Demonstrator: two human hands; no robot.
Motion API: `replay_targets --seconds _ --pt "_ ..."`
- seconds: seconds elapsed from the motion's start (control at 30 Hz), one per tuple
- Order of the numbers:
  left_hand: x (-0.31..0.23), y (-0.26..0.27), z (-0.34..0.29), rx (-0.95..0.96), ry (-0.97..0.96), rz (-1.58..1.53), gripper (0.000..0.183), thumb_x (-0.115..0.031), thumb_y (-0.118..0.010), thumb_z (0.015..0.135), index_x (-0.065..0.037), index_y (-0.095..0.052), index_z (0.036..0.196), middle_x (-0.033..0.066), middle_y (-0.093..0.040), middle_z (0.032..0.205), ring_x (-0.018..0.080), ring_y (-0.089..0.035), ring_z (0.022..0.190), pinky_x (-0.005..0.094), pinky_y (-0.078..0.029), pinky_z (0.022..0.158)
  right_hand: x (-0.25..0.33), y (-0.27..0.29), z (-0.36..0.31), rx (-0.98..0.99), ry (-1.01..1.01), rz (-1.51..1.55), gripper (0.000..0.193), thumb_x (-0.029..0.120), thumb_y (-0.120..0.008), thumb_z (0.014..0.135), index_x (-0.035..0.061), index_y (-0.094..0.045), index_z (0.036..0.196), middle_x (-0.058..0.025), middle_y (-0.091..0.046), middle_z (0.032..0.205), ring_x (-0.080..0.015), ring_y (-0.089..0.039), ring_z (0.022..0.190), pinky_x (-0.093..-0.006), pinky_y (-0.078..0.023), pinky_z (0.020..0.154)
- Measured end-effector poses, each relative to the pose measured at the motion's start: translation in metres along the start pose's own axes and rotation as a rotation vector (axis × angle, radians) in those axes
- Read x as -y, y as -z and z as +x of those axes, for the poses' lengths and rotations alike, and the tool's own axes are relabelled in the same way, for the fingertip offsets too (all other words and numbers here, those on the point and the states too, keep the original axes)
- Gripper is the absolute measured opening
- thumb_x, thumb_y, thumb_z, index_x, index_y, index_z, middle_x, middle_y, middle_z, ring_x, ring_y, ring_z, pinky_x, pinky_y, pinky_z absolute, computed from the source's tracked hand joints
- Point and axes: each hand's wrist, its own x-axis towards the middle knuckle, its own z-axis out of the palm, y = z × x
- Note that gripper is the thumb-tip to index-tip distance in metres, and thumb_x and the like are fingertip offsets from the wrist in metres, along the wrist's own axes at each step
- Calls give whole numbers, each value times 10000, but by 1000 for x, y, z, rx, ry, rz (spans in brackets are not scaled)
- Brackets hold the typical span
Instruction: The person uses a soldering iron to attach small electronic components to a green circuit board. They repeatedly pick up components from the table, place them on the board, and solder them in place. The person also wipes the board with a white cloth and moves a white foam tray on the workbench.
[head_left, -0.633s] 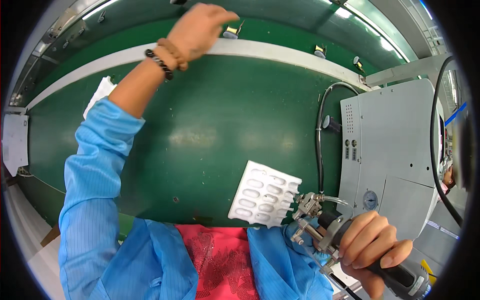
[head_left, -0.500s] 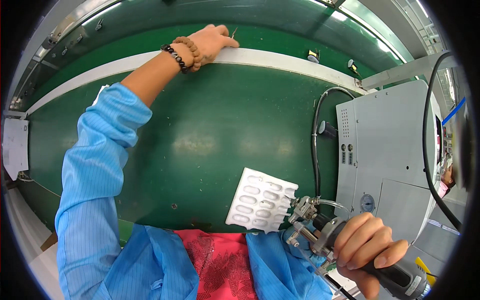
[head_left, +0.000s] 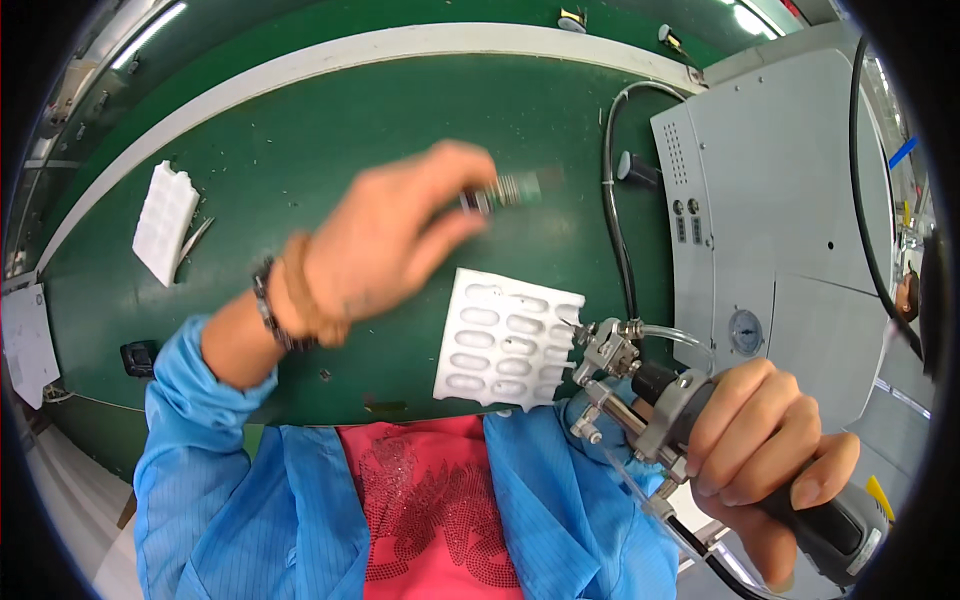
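My left hand (head_left: 395, 225), blurred by motion, is over the middle of the green bench. Its thumb and fingers pinch a small green circuit board part (head_left: 512, 190) with a dark end; the blur hides its details. In my right hand (head_left: 765, 450), at the lower right, is a black-and-grey powered hand tool (head_left: 655, 385) with metal fittings and thin hoses. Its metal tip points left, over the right edge of a white moulded foam tray (head_left: 490, 340). That tray has rows of oval hollows and lies between my hands.
A grey machine (head_left: 755, 200) with a round gauge stands on the right, a black hose (head_left: 610, 170) beside it. Another white foam piece (head_left: 165, 220) and metal tweezers (head_left: 198, 240) lie at the left. A small black object (head_left: 138, 358) sits near the left edge.
My left hand has come back from beyond the bench's far white edge to its middle, now with the circuit board part visible in its fingers. My right hand keeps hold of the tool.
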Motion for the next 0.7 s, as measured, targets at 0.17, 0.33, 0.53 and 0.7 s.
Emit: replay_targets --seconds 0.17,0.33,0.53,0.7 --pt "-9 -46 -40 66 49 -159 263 -24 -697 842 -20 -678 1104 162 -670 1111 324 -641 1054 385 -530 874 10 8 5 215 -56 126 518 485 -645 921 90 -427 1175 -51 -501 799 -152 -509 577 -296 -456 470" --pt "11 -71 -50 59 -25 -172 298 -26 -725 809 -47 -691 1105 133 -666 1118 305 -629 1078 398 -527 880 8 3 7 175 -56 95 520 479 -696 883 95 -452 1133 -41 -531 748 -133 -533 546 -257 -471 463" --pt "9 -73 -55 -17 21 -140 319 -39 -780 733 -21 -695 1041 132 -679 1034 314 -640 1049 404 -527 883 -10 -9 12 175 -88 108 531 503 -659 907 93 -444 1166 -46 -511 783 -147 -519 549 -266 -447 443" --pt "13 -78 -57 -105 -21 -166 326 -37 -805 694 -14 -698 1002 126 -683 1015 321 -651 1018 398 -533 866 -30 -29 13 22 -117 106 339 262 -748 866 84 -484 982 -51 -579 683 -140 -549 466 -257 -466 438"
